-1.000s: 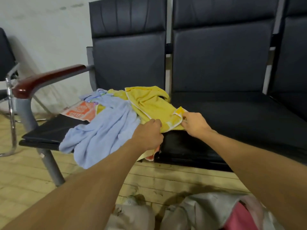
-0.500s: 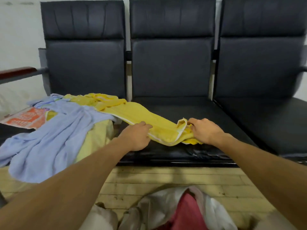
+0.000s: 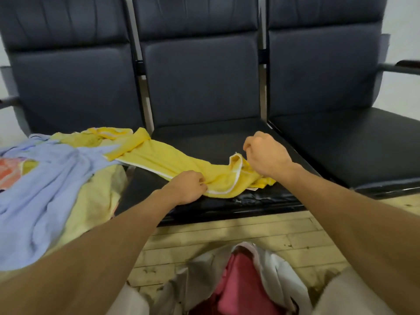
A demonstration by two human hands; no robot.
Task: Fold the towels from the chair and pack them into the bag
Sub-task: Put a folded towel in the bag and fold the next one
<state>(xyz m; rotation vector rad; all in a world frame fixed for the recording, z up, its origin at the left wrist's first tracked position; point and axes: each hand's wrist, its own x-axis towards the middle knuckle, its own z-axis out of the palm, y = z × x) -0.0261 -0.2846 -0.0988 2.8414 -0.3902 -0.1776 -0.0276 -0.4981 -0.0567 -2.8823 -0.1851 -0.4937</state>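
Nearest us, on the plank floor (image 3: 227,237), stands the whitish bag (image 3: 277,276), its mouth open on a pink cloth (image 3: 229,283) inside. Beyond it, our two bare forearms reach to the middle seat (image 3: 204,137) of a row of dark chairs. The left hand (image 3: 188,186) pinches the near, white-piped edge of the yellow towel (image 3: 181,162), fingers curled round the fabric. The right hand (image 3: 266,155) sits at the towel's upturned corner, fingers curled (we cannot tell whether they grip cloth). The towel stretches leftward to a heap on the left seat: a blue towel (image 3: 45,178) over a pale yellow towel (image 3: 91,201), with an orange printed cloth (image 3: 9,171) at the edge.
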